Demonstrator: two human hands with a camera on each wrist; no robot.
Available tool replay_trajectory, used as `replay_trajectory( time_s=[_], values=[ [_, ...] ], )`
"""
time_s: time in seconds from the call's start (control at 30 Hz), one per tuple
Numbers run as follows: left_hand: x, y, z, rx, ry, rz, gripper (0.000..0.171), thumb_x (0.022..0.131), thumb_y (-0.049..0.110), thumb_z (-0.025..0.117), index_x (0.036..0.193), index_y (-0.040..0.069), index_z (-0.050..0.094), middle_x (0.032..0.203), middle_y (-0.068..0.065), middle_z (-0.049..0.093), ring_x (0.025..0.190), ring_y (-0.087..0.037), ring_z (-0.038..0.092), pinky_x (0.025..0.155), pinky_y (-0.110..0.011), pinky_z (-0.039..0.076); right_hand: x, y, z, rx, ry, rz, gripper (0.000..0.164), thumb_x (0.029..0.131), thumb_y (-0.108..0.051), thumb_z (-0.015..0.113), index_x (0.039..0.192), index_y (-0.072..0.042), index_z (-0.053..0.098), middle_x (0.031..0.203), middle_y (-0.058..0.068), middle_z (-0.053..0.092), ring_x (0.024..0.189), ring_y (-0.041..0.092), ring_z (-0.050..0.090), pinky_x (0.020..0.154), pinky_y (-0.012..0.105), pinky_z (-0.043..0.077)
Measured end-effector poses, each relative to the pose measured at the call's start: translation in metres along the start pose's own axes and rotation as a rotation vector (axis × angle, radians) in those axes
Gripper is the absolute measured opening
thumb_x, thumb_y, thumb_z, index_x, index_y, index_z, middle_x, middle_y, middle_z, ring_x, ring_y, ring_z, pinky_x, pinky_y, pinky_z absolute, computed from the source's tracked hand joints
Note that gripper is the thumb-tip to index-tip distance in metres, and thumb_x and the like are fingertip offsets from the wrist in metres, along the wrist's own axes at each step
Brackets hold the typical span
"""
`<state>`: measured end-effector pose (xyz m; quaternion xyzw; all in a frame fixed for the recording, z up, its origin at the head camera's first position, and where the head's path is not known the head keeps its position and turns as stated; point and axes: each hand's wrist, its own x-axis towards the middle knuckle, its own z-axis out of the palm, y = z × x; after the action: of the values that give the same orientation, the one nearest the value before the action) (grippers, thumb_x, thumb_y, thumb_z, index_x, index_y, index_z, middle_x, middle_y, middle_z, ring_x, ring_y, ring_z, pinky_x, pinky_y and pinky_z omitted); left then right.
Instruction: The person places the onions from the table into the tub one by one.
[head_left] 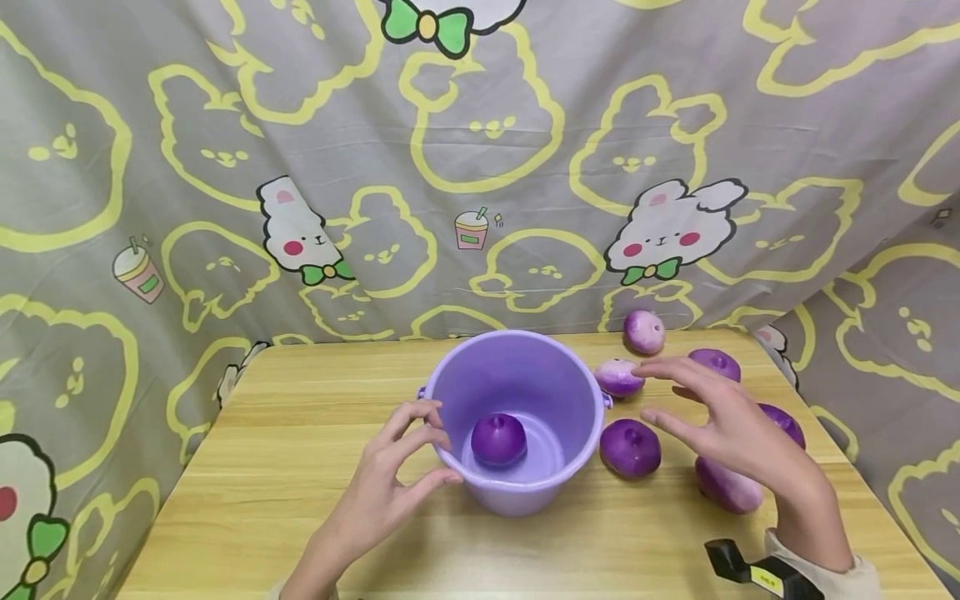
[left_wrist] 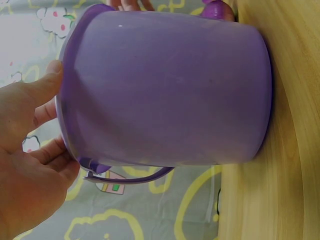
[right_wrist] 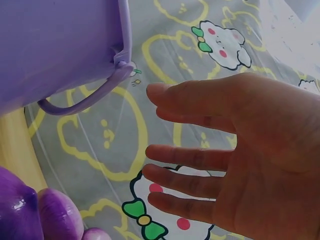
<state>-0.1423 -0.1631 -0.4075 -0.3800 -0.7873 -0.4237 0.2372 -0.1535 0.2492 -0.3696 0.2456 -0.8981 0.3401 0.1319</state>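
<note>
A light purple bucket (head_left: pixel 517 500) stands on the table with one dark purple onion (head_left: pixel 498 440) on its bottom. My left hand (head_left: pixel 397 467) holds the bucket's left rim, thumb toward the front and fingers farther back. In the left wrist view the fingertips lie at the rim, near the hanging handle (left_wrist: pixel 135 179). To the right of the bucket my right hand (head_left: pixel 723 421) hovers with its fingers spread and nothing between them. Its fingertips overlap a pale purple onion (head_left: pixel 618 379) in the head view; a dark onion (head_left: pixel 630 448) lies just below the thumb.
More onions lie on the right: a pale one (head_left: pixel 644 332) at the back edge, a dark one (head_left: pixel 716 363), and others (head_left: pixel 729 487) partly behind my right hand. The wooden table (head_left: pixel 300 417) meets a patterned curtain (head_left: pixel 480 167) at its back.
</note>
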Motion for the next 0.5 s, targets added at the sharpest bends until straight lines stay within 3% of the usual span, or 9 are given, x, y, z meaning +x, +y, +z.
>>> replay_trajectory(
  time_s=[0.13,0.37,0.5],
  values=[
    [0.0,0.0,0.0,0.0,0.007,0.005,0.025,0.087,0.034,0.081,0.1,0.018,0.069,0.125,-0.004,0.059,0.123,-0.034,0.058,0.115,-0.033,0.044,0.002,0.003,0.002,0.001,-0.02,-0.007,0.048,0.09,-0.015,0.082,0.134,-0.021,0.064,0.132,-0.006,0.064,0.123,0.005,0.056,0.101,0.01,0.045],
    [0.001,0.0,0.0,0.004,0.002,0.003,0.025,0.087,0.035,0.081,0.1,0.018,0.069,0.124,-0.003,0.059,0.125,-0.031,0.058,0.116,-0.033,0.043,0.003,0.011,0.008,0.003,-0.038,0.002,0.047,0.09,-0.017,0.082,0.132,-0.025,0.063,0.131,-0.008,0.065,0.123,0.007,0.056,0.1,0.012,0.046],
    [0.0,0.0,-0.001,0.0,-0.003,-0.004,0.024,0.087,0.034,0.081,0.102,0.02,0.068,0.125,-0.003,0.058,0.124,-0.034,0.058,0.116,-0.033,0.043,0.005,0.014,0.012,0.019,-0.056,-0.001,0.043,0.091,-0.017,0.081,0.13,-0.025,0.064,0.129,-0.01,0.064,0.122,0.012,0.057,0.099,0.021,0.05]
  ],
)
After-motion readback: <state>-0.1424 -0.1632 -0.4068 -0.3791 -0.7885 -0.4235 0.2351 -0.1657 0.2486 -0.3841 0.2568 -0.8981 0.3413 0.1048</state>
